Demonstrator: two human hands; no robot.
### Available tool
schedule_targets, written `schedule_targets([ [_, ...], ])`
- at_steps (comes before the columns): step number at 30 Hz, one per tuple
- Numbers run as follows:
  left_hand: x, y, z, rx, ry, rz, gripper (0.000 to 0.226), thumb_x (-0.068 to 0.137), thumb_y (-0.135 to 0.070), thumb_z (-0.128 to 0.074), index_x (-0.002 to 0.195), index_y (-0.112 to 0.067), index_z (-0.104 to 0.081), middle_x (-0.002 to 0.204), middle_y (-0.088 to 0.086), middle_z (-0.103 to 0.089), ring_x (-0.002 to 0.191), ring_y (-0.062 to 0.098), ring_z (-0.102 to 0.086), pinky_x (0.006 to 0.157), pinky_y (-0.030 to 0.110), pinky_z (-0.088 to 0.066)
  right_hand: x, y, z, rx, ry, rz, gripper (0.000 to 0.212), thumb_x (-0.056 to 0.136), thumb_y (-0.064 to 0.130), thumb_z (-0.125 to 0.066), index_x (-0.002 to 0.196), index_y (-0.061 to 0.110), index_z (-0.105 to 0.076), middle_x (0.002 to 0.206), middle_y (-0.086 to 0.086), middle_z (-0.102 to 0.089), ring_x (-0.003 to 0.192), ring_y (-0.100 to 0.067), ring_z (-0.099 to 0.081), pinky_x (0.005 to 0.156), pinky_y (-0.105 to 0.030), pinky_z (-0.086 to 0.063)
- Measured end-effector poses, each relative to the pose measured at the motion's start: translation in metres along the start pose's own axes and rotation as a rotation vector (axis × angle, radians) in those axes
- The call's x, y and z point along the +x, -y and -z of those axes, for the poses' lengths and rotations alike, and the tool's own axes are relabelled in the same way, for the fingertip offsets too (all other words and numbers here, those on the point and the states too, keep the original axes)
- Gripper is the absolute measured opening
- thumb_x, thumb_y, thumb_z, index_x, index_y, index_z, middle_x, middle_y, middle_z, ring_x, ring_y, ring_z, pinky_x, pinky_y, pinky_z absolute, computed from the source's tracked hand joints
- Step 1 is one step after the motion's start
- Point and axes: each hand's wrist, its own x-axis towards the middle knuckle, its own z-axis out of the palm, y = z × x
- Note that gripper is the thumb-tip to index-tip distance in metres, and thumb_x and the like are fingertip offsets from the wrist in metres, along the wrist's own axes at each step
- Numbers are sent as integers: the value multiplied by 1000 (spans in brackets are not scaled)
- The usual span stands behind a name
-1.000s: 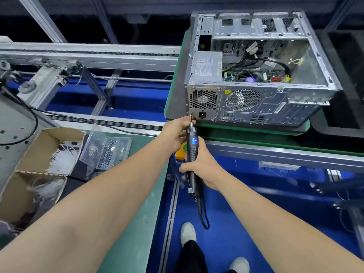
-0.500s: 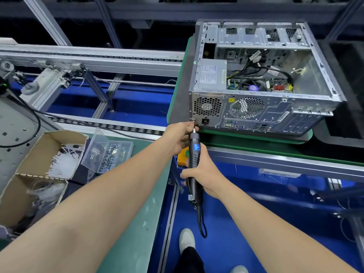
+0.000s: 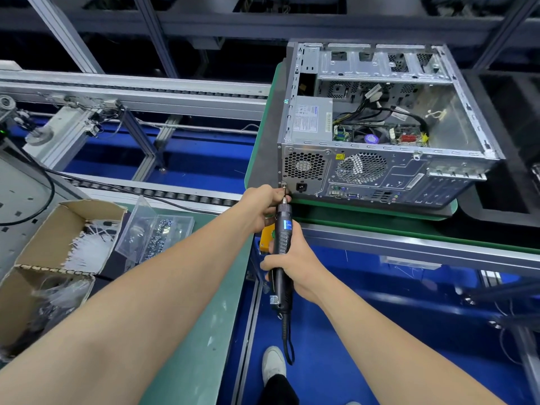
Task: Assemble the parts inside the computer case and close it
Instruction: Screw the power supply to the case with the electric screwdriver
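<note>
The grey computer case (image 3: 380,171) lies on its side on a green pallet (image 3: 365,210), open side up, with the power supply (image 3: 311,119), cables and motherboard visible inside. My right hand (image 3: 295,264) grips a black electric screwdriver (image 3: 283,244) with a blue label. Its bit points up at a screw at the lower left corner of the case's rear panel (image 3: 284,187). My left hand (image 3: 263,204) pinches the bit near its tip, right at that corner.
A clear plastic box of screws (image 3: 159,226) and a cardboard box (image 3: 58,252) with white ties sit on the green bench at left. Conveyor rails run behind and in front of the pallet. A yellow button box (image 3: 266,238) sits under my hands. My shoe shows on the blue floor.
The view has shifted slightly. Both hands and the screwdriver stay at the same rear corner of the case.
</note>
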Motion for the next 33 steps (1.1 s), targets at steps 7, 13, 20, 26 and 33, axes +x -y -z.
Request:
schedule_targets([
  [7, -4, -1, -1, 29, -11, -23, 23, 94, -8, -57, 110, -14, -73, 79, -1, -76, 80, 17, -64, 67, 30, -50, -2, 1, -1, 39, 7, -2, 81, 71, -16, -73, 130, 33, -47, 98, -11, -51, 66, -15, -62, 63, -39, -60],
  [13, -3, 3, 0, -12, 5, -30, 18, 97, -10, -58, 107, -14, -73, 80, -1, -76, 84, 18, -63, 71, 31, -51, -1, -1, 2, 22, -1, 8, 84, 69, -15, -75, 128, 38, -48, 100, -12, -50, 75, -24, -60, 65, -43, -61],
  [20, 1, 5, 1, 5, 18, -76, 17, 96, -8, -60, 106, -13, -73, 83, 1, -77, 87, 19, -64, 74, 33, -51, 0, -4, 2, 25, -3, 22, 83, 65, -12, -77, 125, 39, -50, 98, -10, -51, 76, -26, -60, 67, -46, -62],
  [26, 2, 5, 1, 42, -16, -116, 18, 95, -7, -60, 103, -13, -74, 86, 2, -78, 87, 20, -66, 67, 32, -49, 2, -4, 1, 14, -4, 18, 90, 65, -13, -77, 132, 39, -46, 101, -14, -51, 80, -29, -60, 66, -46, -62],
  [33, 1, 1, 0, 34, -42, -64, 19, 95, -7, -59, 110, -5, -70, 82, 6, -78, 83, 22, -67, 65, 31, -52, 4, -3, 4, 20, 5, -5, 88, 63, -12, -79, 130, 36, -47, 104, -15, -54, 80, -29, -62, 68, -48, -63],
])
